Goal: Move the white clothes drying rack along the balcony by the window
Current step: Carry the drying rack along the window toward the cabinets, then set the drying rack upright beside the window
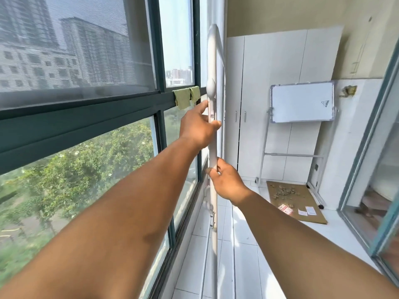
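Observation:
The white clothes drying rack (212, 61) stands folded and upright beside the window, seen edge-on as a tall white tube with a rounded top. My left hand (197, 128) is closed around the tube at about the height of the window's middle rail. Lower down, my right hand (226, 182) grips the same tube. The rack's lower part runs down to the tiled floor close to the window sill; its feet are not visible.
A dark green window frame (86, 117) runs along the left, with a green cloth (185, 97) hanging on its rail. White cupboards (269, 93) close the far end. A whiteboard on a stand (302, 102) and a cardboard sheet (295, 201) lie right. A sliding door (371, 169) borders the right side.

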Demonstrator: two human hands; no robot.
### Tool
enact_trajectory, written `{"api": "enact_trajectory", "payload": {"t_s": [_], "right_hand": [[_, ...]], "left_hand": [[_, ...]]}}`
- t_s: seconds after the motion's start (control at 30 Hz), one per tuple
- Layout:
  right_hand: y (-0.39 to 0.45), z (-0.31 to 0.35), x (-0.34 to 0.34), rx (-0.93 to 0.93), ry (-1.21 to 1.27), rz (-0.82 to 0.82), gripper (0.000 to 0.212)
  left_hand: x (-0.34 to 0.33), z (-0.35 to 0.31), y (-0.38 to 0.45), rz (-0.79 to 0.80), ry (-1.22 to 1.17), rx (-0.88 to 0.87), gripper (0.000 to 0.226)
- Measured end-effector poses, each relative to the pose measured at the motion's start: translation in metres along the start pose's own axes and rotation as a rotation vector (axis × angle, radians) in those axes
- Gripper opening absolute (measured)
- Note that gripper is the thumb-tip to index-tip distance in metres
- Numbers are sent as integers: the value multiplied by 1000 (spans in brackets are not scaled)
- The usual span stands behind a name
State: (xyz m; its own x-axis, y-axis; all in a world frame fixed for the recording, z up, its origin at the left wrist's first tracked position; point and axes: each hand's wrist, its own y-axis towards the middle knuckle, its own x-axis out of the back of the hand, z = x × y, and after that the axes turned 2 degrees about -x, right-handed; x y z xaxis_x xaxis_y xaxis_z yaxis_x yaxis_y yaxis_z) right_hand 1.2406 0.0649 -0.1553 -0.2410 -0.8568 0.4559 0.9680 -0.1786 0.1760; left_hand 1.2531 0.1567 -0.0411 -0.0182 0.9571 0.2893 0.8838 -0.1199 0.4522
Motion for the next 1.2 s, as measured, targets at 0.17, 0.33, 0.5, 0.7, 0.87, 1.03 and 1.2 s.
{"api": "enact_trajectory", "payload": {"t_s": [0.17,0.33,0.5,0.7,0.87,1.03,1.2], "right_hand": [[47,-17,17,7,-9,18,14],[94,-35,35,16,22,36,20],[139,-53,52,12,15,72,37],[182,-73,78,23,54,94,39],[214,-92,96,53,62,75,35],[247,-109,104,54,60,61,31],[273,-117,107,77,22,52,25]], "left_hand": [[-31,9,40,-3,-13,23,72],[-62,19,81,-9,-17,49,74],[-94,32,122,-23,2,38,73],[-131,41,162,-27,11,38,68],[-161,49,190,-45,31,32,69],[-182,55,214,-54,36,44,69],[-194,64,235,-78,61,39,69]]}}
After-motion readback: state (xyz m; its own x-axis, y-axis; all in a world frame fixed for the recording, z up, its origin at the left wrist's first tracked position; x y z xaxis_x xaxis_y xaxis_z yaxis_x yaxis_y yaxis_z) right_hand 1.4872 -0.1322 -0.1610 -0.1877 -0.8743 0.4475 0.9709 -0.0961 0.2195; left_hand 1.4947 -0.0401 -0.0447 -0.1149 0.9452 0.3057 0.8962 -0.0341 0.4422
